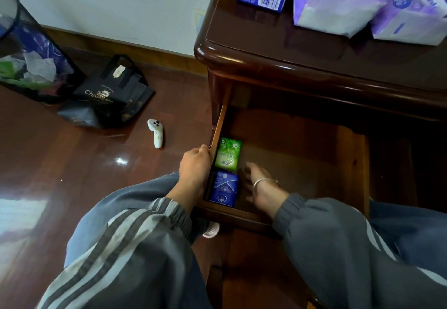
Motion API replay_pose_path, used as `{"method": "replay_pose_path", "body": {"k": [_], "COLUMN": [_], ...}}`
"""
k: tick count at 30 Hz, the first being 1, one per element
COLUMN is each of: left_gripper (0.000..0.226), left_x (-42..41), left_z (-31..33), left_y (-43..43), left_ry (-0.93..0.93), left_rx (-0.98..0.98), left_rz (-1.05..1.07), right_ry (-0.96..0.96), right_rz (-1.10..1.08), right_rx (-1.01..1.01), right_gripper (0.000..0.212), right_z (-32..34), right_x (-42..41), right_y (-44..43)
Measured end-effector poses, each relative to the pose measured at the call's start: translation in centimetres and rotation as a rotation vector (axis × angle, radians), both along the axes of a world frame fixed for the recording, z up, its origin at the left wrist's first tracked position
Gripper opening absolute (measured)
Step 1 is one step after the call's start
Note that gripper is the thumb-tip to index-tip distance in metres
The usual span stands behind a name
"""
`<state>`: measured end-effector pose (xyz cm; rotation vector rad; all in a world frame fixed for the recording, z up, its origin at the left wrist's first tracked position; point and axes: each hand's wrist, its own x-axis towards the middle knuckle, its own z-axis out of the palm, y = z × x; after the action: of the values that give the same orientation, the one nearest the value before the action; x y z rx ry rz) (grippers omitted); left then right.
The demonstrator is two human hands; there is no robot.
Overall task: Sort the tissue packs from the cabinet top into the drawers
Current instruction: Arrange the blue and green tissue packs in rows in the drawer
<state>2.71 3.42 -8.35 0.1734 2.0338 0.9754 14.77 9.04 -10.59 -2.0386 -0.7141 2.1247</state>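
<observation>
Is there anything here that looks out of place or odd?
Yes. A white controller lies loose on the floor beside the black bag. On the cabinet top, the purple tissue packs lie in a jumbled, overlapping pile.

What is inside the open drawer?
A green tissue pack and a blue tissue pack lie along the drawer side; the right hand hides some floor.

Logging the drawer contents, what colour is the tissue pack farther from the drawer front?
Green, seen in the head view, lying behind a blue pack.
</observation>
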Motion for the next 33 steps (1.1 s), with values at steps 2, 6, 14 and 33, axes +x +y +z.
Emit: {"method": "replay_pose_path", "body": {"k": [2, 6, 14, 33], "left_gripper": [0.038, 0.04, 0.039, 0.038], "left_x": [0.0, 0.0, -0.2, -0.2], "left_z": [-0.4, -0.7, -1.1, -0.7], "left_y": [0.1, 0.0, 0.0, -0.1], "left_ry": [0.033, 0.051, 0.052, 0.151], "left_rx": [-0.003, -0.005, 0.002, -0.024], "left_rz": [0.004, 0.006, 0.0, -0.12], "right_ry": [0.089, 0.277, 0.264, -0.01], "right_rz": [-0.107, -0.173, -0.144, 0.263], "right_rx": [-0.078, -0.174, -0.237, 0.286], "right_gripper": [0.043, 0.056, 0.075, 0.07], "right_z": [-0.2, 0.4, 0.6, 1.7], "right_x": [0.1, -1.1, -0.8, -1.3], "right_y": [-1.5, -2.0, -0.7, 2.7]}}
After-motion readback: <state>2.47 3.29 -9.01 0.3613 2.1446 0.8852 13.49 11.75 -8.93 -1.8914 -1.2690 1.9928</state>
